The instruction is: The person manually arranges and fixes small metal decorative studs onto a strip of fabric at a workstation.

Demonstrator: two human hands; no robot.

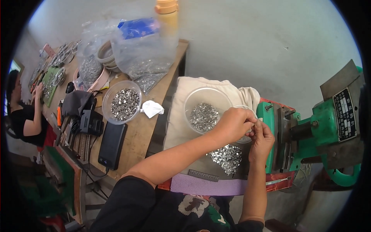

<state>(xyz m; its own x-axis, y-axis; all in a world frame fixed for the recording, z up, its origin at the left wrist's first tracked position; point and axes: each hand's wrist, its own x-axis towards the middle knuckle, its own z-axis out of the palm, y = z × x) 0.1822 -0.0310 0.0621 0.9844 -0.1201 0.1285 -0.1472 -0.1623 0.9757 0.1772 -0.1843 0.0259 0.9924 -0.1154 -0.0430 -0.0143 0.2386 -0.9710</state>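
My left hand (234, 124) and my right hand (261, 141) meet just left of the green machine press (325, 120), their fingertips pinched together. Whatever lies between the fingers is too small or hidden to make out. Under and behind my left hand, a small round container (242, 107) shows only part of its rim. Left of it stands a clear plastic tub (192, 95) with small shiny metal pieces (204, 116) inside. Closer to my body, a loose heap of flat silvery metal chips (228, 157) lies below my hands.
A dark ruler (203, 175) and a purple cloth strip (216, 185) line the near edge; tweezers (278, 181) lie right. On the left table are another tub of metal pieces (126, 104), a black power bank (112, 145) and plastic bags. A person (29, 112) works at far left.
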